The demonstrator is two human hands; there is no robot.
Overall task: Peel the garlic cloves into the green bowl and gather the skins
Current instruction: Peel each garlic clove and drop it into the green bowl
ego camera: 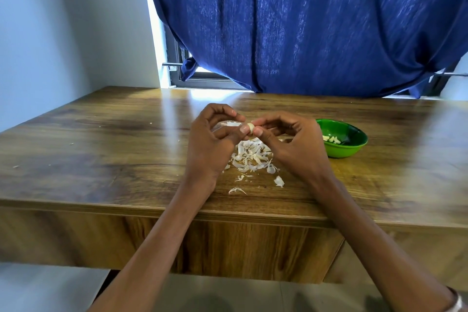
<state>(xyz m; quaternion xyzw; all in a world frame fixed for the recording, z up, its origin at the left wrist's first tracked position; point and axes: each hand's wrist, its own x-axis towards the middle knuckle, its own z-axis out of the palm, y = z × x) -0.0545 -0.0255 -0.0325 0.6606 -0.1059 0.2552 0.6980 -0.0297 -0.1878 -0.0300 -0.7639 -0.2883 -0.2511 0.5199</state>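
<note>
Head view: my left hand (215,134) and right hand (291,139) both pinch one garlic clove (250,128) above the skin pile (253,157), so peelings drop there; green bowl (354,145) waits right.

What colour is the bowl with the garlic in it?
Green. The bowl shows best in the head view.

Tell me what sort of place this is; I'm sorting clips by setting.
Probably a home room, not a workshop: a wooden table by a window with a blue curtain, and garlic skins beside a green bowl.
</note>
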